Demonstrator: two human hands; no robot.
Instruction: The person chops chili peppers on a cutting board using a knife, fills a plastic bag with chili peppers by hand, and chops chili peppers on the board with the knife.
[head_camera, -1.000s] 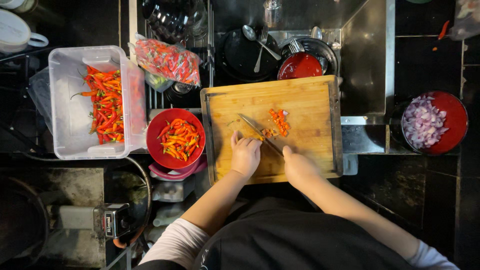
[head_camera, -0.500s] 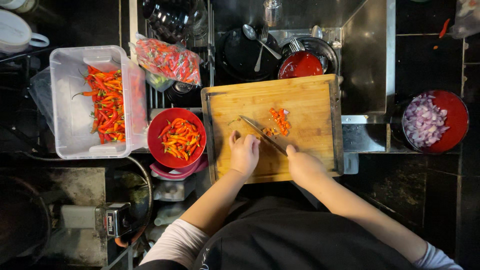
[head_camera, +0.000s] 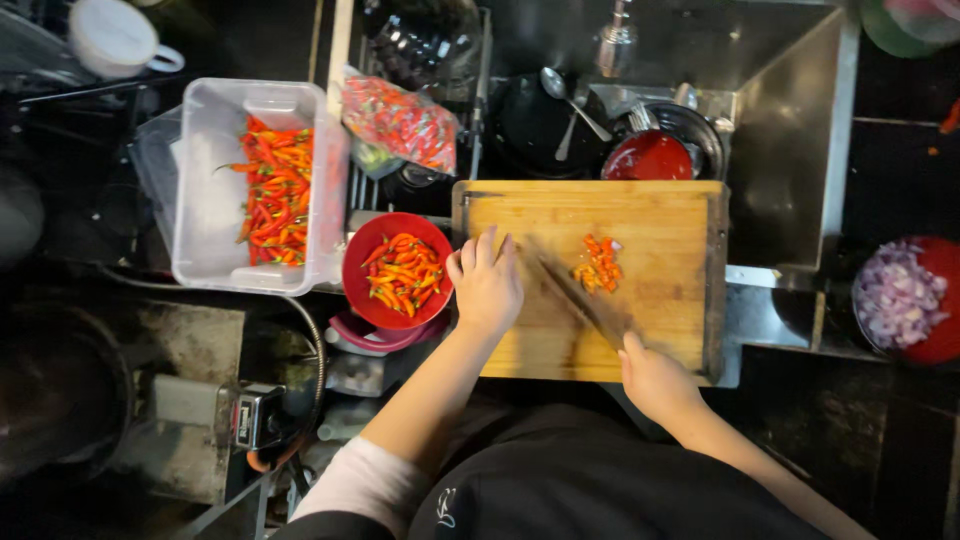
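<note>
A wooden cutting board (head_camera: 660, 215) lies over the sink edge. A small heap of chopped red and orange chillies (head_camera: 598, 264) sits near its middle. My left hand (head_camera: 487, 283) rests flat on the board's left part, fingers together, holding nothing, next to the red bowl of cut chillies (head_camera: 398, 272). My right hand (head_camera: 655, 378) is at the board's near edge, shut on the handle of a knife (head_camera: 572, 295). The blurred blade points up and left across the board, between my left hand and the chopped heap.
A clear plastic tub (head_camera: 205, 190) of whole red chillies stands at left, a plastic bag of chillies (head_camera: 400, 122) behind the bowl. Dishes, a spoon and a red-filled bowl (head_camera: 650, 158) fill the sink. A red bowl of chopped onion (head_camera: 905, 298) sits at right. A white mug (head_camera: 115, 38) is far left.
My left hand has slid left toward the red bowl, away from the chopped chillies. My right hand has drawn back toward the board's near edge with the knife.
</note>
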